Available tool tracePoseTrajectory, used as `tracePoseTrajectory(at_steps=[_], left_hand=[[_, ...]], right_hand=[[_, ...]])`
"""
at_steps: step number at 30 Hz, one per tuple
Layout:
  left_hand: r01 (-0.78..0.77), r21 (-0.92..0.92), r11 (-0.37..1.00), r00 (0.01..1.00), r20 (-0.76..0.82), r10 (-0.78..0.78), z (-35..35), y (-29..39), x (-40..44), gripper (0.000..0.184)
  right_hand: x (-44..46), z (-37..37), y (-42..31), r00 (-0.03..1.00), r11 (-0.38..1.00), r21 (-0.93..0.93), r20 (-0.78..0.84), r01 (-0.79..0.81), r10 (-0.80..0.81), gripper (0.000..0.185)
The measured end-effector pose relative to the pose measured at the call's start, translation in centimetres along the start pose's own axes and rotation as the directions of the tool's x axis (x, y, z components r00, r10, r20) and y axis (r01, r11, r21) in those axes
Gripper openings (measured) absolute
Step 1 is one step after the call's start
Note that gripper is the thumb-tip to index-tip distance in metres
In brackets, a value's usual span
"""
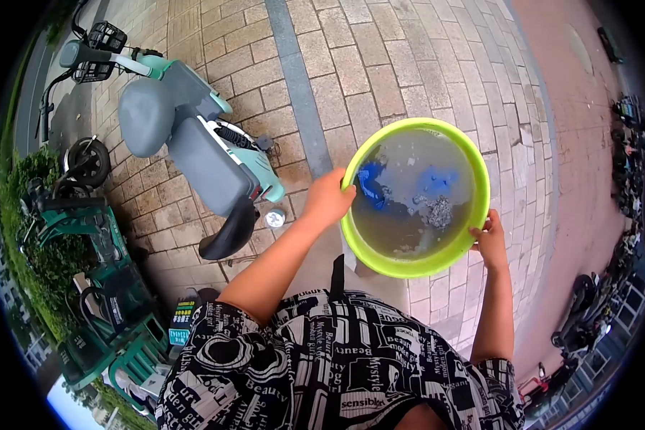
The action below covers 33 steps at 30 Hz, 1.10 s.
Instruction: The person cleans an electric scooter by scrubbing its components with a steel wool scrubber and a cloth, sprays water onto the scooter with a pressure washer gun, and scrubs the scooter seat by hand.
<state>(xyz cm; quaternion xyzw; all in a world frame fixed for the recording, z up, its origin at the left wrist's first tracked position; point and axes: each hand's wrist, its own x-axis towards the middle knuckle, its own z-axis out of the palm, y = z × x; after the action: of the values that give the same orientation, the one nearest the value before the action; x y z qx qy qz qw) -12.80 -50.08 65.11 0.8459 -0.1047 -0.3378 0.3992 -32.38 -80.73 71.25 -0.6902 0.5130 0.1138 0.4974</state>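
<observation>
A round lime-green basin (482, 163) is held in front of my body above the brick paving. Cloudy grey water (401, 233) fills much of it, with blue cloth-like material (370, 185) at the left and a fainter blue patch near the middle. Grey foam floats on the surface. My left hand (330, 197) grips the basin's left rim, thumb over the edge. On the lower right rim, my right hand (489, 240) is closed round the edge, its fingers partly behind the wall.
A grey and mint-green scooter (208, 161) stands left of the basin, with a small round white object (274, 218) on the paving (380, 72) near it. Green bikes (111, 287) are at the far left. More two-wheelers (588, 308) line the far right.
</observation>
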Motion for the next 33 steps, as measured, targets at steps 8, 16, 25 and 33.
tracePoseTrajectory(at_steps=[8, 16, 25, 33], left_hand=[[0.191, -0.233, 0.954, 0.926, -0.278, -0.254, -0.5, -1.6, 4.8, 0.024], [0.273, -0.454, 0.848, 0.788, -0.4, -0.468, -2.7, -7.0, 11.1, 0.023], [0.431, -0.609, 0.666, 0.631, -0.323, -0.705, -2.3, -16.8, 20.3, 0.021], [0.454, -0.772, 0.444, 0.467, -0.218, -0.857, 6.2, -31.0, 32.2, 0.018]], right_hand=[[14.6, 3.2, -13.2, 0.945, 0.942, -0.247, 0.289, 0.225, -0.15, 0.037], [27.2, 15.0, -21.3, 0.875, 0.848, -0.402, 0.465, 0.345, -0.135, 0.033], [41.7, 31.5, -26.3, 0.76, 0.638, -0.522, 0.631, 0.566, -0.157, 0.032], [54.3, 48.5, -28.5, 0.589, 0.309, -0.526, 0.791, 0.793, -0.166, 0.034]])
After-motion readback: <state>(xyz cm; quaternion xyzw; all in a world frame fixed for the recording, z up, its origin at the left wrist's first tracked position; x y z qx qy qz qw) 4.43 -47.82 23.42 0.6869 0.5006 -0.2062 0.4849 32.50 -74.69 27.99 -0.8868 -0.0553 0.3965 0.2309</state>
